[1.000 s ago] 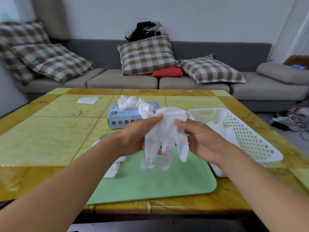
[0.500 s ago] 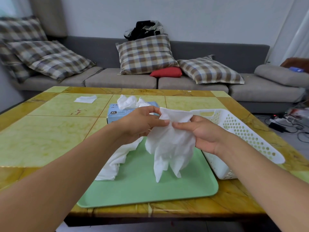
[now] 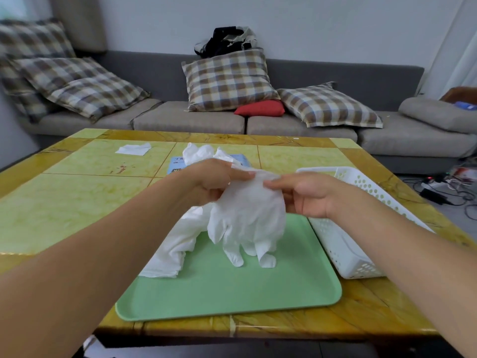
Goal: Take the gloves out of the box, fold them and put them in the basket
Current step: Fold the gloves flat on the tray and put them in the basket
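2 hands [image 3: 219,182] [image 3: 307,195], 1 glove [image 3: 247,215] held, 1 box [image 3: 178,164], 1 basket [image 3: 343,244], 1 tray [image 3: 232,293], 5 plaid cushions [image 3: 227,78] & 1 red cushion [image 3: 260,109].

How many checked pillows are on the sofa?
4: two stacked at the left end, one upright in the middle, one lying right of it. More may be out of view.

The yellow-green table [image 3: 77,202] holds 1 green tray [image 3: 232,293], 1 white basket [image 3: 343,249], 1 blue box [image 3: 176,164] and 1 white tissue [image 3: 133,149].

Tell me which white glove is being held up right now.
The glove pinched at its cuff by both hands, fingers dangling over the green tray; the others lie on the tray or stick from the box.
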Demonstrator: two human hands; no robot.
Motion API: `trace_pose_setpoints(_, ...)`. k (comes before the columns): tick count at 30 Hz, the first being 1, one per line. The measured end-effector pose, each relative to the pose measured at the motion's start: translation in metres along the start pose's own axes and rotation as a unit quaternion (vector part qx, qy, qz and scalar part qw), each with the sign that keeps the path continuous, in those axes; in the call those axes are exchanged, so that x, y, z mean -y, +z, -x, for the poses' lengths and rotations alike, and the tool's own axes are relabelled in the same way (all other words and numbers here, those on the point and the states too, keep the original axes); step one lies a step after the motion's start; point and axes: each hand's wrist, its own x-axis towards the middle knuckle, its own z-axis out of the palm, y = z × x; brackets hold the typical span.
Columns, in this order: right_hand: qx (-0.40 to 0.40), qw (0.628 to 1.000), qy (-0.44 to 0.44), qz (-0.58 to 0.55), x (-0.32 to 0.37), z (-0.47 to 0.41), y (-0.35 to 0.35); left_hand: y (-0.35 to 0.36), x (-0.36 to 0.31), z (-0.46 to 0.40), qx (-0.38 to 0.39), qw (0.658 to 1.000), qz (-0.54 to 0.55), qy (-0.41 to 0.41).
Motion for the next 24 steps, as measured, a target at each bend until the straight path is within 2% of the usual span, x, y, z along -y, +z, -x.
trace_pose_setpoints(3, -0.049, 0.987, -0.155, 0.018, 0.031, -0.008, -0.001, -0.008, -0.028, -0.009, -0.094, 0.986, -0.018, 0.135)
trace_pose_setpoints(5, -0.077, 0.958, -0.271, 0.049, 0.049, -0.003, -0.003, -0.014, -0.049, -0.003, -0.127, 0.961, -0.038, 0.242)
trace_pose_setpoints(8, -0.108, 0.909, -0.371, 0.158, 0.048, 0.008, -0.009, -0.013, -0.049, 0.012, -0.108, 0.936, -0.127, 0.31)
trace_pose_setpoints(12, -0.063, 0.865, -0.321, 0.38, -0.013, 0.01, -0.017, 0.003, 0.029, 0.012, -0.048, 0.916, -0.278, 0.286)
trace_pose_setpoints(15, 0.003, 0.771, -0.234, 0.592, -0.06, 0.008, -0.022, 0.016, 0.087, 0.004, 0.025, 0.897, -0.374, 0.236)
trace_pose_setpoints(17, 0.061, 0.709, -0.172, 0.682, -0.075, 0.009, -0.02, 0.023, 0.107, 0.006, 0.064, 0.897, -0.382, 0.213)
trace_pose_setpoints(19, 0.088, 0.693, -0.139, 0.702, -0.077, 0.015, -0.015, 0.029, 0.112, 0.012, 0.107, 0.892, -0.39, 0.202)
trace_pose_setpoints(24, 0.151, 0.7, -0.066, 0.695, -0.066, 0.034, -0.011, 0.038, 0.106, 0.029, 0.214, 0.882, -0.381, 0.177)
